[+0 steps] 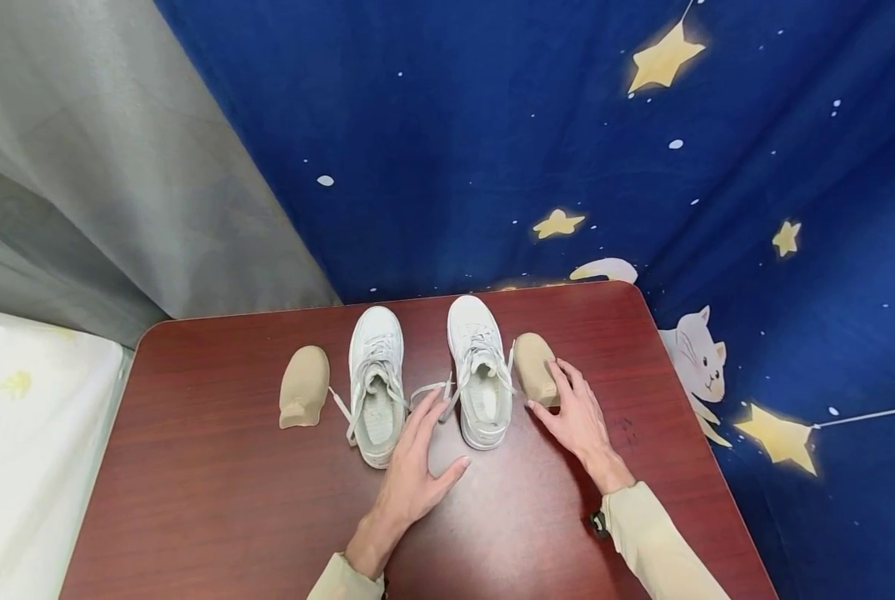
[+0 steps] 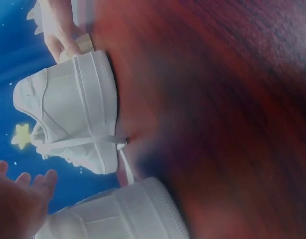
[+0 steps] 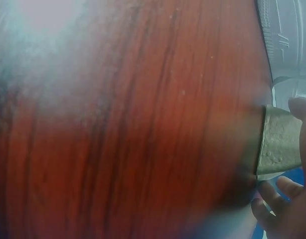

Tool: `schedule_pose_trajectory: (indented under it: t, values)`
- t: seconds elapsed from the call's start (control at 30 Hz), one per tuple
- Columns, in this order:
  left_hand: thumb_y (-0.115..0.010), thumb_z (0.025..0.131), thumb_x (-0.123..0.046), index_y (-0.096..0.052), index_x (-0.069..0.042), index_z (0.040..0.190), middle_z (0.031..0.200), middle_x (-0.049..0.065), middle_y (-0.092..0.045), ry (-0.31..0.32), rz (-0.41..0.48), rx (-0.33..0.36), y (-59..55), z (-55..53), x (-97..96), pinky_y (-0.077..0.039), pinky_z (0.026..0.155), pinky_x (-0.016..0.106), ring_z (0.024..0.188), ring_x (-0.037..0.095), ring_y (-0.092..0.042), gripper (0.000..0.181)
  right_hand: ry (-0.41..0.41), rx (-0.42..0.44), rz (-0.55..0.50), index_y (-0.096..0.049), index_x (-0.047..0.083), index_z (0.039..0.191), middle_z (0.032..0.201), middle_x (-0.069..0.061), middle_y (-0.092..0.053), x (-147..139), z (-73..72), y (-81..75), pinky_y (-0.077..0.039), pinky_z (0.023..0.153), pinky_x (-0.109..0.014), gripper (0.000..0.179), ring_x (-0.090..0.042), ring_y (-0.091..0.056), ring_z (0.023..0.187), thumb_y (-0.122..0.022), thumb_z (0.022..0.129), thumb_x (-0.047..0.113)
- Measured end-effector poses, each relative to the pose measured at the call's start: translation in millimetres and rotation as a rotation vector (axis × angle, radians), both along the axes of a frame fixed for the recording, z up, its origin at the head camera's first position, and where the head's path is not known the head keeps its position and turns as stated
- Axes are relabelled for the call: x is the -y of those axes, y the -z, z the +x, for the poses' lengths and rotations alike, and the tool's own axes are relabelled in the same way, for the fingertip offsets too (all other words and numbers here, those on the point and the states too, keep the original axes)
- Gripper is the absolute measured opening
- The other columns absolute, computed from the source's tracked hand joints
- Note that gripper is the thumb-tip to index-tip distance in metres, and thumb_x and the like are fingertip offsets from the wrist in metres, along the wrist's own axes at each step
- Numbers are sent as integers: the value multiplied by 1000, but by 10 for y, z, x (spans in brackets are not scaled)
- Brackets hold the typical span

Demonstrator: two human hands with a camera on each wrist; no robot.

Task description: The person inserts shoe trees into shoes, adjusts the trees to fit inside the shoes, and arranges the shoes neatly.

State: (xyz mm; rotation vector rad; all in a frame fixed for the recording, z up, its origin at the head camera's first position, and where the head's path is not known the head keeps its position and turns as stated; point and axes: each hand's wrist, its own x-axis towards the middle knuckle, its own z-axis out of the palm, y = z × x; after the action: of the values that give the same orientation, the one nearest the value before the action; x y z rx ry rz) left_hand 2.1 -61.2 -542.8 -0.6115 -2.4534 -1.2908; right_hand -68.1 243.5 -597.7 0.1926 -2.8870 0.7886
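Note:
Two white sneakers stand side by side on the table with loose laces: the left sneaker (image 1: 377, 333) and the right sneaker (image 1: 472, 321). Outside each lies a tan molded shoe insert, the left insert (image 1: 305, 385) and the right insert (image 1: 535, 358). My right hand (image 1: 578, 417) spans the heel end of the right insert, its thumb and fingers at opposite edges; the right wrist view shows this insert (image 3: 278, 144) between them. My left hand (image 1: 410, 475) reaches between the sneakers with fingers extended, fingertips by the laces and thumb spread, holding nothing.
The reddish-brown wooden table (image 1: 215, 500) has rounded back corners. Behind it hangs a blue curtain (image 1: 447, 150) with stars, and a grey curtain (image 1: 117, 150) is at the left. A white surface (image 1: 27, 433) lies beyond the left edge.

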Motion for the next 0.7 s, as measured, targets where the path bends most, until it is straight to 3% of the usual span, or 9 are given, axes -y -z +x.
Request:
schedule_pose_trajectory:
  t: [0.23, 0.43, 0.7]
  values:
    - [-78, 80, -34, -44, -12, 149, 154, 12, -39, -7, 24, 50, 42, -1, -8, -36, 110, 34, 139, 26, -40, 80, 2, 6, -10, -43, 15, 150, 151, -10, -40, 13, 25, 31, -39, 101, -54, 79, -37, -50, 121, -76, 83, 41]
    - [-77, 80, -33, -46, -10, 147, 154, 12, -40, -13, 33, 64, 78, 22, -5, -43, 101, 37, 137, 25, -43, 77, -2, 11, -21, -44, 15, 150, 150, -10, -41, 41, 45, 65, -39, 101, -54, 78, -36, -49, 122, -77, 83, 41]
    - [-77, 82, -31, -45, -16, 148, 156, 6, -38, 1, 69, 127, 118, -76, -87, -36, 110, 37, 140, 23, -40, 76, 4, -16, -34, -48, 12, 147, 149, -11, -43, 1, 1, 44, -39, 100, -53, 75, -36, -49, 118, -77, 83, 39]
